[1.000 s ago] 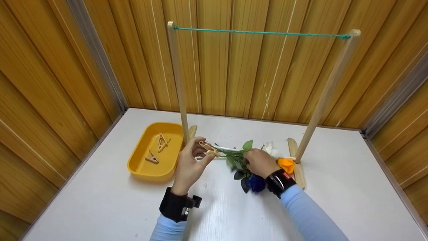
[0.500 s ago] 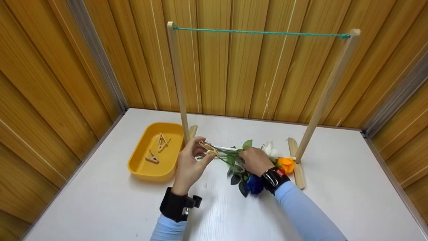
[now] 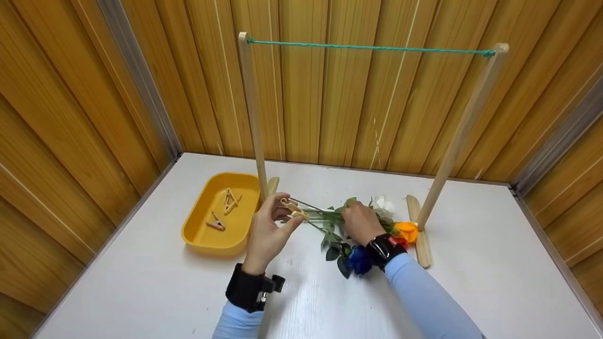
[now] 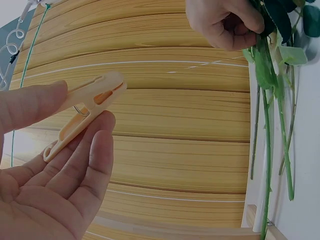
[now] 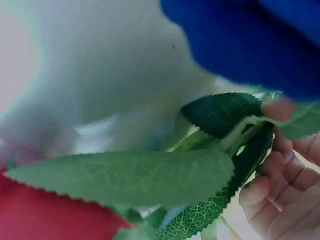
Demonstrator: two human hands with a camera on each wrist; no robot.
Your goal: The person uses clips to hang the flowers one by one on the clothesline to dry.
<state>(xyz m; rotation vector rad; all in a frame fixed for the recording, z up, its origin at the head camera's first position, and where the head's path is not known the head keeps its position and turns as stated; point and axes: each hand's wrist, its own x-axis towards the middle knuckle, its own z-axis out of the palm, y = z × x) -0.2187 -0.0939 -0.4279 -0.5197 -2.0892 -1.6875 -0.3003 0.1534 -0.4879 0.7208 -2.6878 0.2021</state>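
Observation:
My left hand (image 3: pixel 267 238) pinches a pale yellow clothespin (image 4: pixel 89 112) between thumb and fingers, left of the flower stems. In the left wrist view the clothespin's tip points up and right, its gripping end closed. My right hand (image 3: pixel 362 223) reaches down into the bunch of artificial flowers, fingers curled round green stems (image 4: pixel 267 115) near the leaves. A blue rose (image 3: pixel 359 260) lies nearest me, an orange flower (image 3: pixel 406 231) to the right, and a white flower (image 3: pixel 385 205) behind. Red petals (image 5: pixel 60 217) show in the right wrist view. My right fingertips are partly hidden by leaves.
A yellow tray (image 3: pixel 214 249) at the left holds two clothespins, one pale yellow (image 3: pixel 231 201) and one pinkish (image 3: pixel 215 222). Two wooden posts (image 3: pixel 254 117) on flat feet carry a green cord (image 3: pixel 367 46) stretched high above the flowers. Wood-patterned walls (image 3: pixel 348 108) surround the white table (image 3: pixel 306 296).
My right hand has shifted slightly left among the stems and turned a little, and the flowers have moved a bit with it. My left hand keeps the clothespin in the same place.

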